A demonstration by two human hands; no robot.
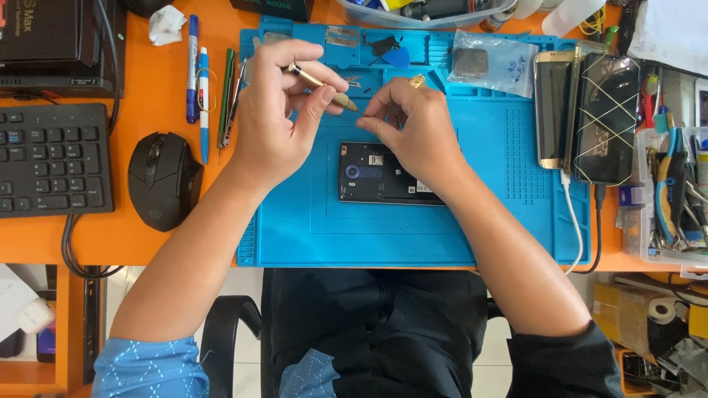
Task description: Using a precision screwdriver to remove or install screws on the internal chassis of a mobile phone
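Observation:
My left hand (276,110) holds a slim brass-coloured screwdriver (324,85) above the blue work mat (479,221), its tip pointing right. The fingertips of my right hand (413,129) are pinched together at that tip, so small a part between them cannot be seen. A ring sits on a right finger. Under the right hand lies an opened black phone (369,173), back off, with its inner parts showing; its right end is hidden by my wrist.
Two phones (582,110) bound with rubber bands lie at the mat's right end, next to a clear bag (490,63). A black mouse (164,179), keyboard (51,158) and pens (198,70) are left. A tool tray (675,199) stands at the far right.

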